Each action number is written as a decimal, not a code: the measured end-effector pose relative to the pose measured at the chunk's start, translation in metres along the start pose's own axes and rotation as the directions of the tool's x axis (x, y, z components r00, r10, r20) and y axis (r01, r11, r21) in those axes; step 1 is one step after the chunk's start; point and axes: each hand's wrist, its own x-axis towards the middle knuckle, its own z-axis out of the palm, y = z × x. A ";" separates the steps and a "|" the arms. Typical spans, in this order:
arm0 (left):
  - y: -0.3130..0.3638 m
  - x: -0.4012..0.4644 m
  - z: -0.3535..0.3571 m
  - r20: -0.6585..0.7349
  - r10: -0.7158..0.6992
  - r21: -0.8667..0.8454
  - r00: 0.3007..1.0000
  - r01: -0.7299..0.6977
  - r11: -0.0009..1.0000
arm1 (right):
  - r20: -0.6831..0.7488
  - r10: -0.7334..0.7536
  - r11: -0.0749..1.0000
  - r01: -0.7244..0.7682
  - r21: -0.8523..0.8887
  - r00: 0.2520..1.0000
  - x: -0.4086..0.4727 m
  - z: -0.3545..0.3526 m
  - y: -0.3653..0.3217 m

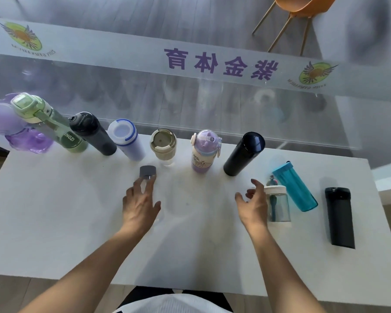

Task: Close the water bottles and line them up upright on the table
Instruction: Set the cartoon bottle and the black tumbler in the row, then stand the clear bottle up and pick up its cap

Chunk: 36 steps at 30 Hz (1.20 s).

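Note:
Several bottles stand upright in a row along the far edge of the white table (54, 222): purple (27, 138), green (54, 125), dark grey (93, 134), white-and-blue (127, 141), beige (163, 145), lilac (204, 152), dark navy (244, 154). Right of them stand a teal bottle (295, 188) and a black flask (340, 218). A clear glass bottle with a white rim (278, 206) stands by my right hand (254, 202), whose open fingers are just left of it. My left hand (140, 199) is spread open, fingertips close to a loose grey cap (147, 171).
A glass partition with purple lettering (221, 64) runs right behind the row of bottles. An orange chair (300, 10) stands beyond it. The table's right edge lies just past the black flask.

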 end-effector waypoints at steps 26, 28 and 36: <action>0.112 -0.065 0.074 0.325 0.156 -0.174 0.933 -0.103 0.979 | 0.118 -0.060 0.995 0.069 -0.074 0.991 0.021 -0.091 0.054; 0.133 -0.073 0.080 0.321 0.119 -0.180 0.939 -0.063 0.982 | 0.131 -0.088 0.989 0.102 -0.106 0.987 0.040 -0.107 0.063; 0.211 -0.100 0.104 0.288 0.016 -0.179 0.957 0.038 0.983 | 0.142 -0.244 0.908 0.277 -0.315 0.959 0.111 -0.151 0.081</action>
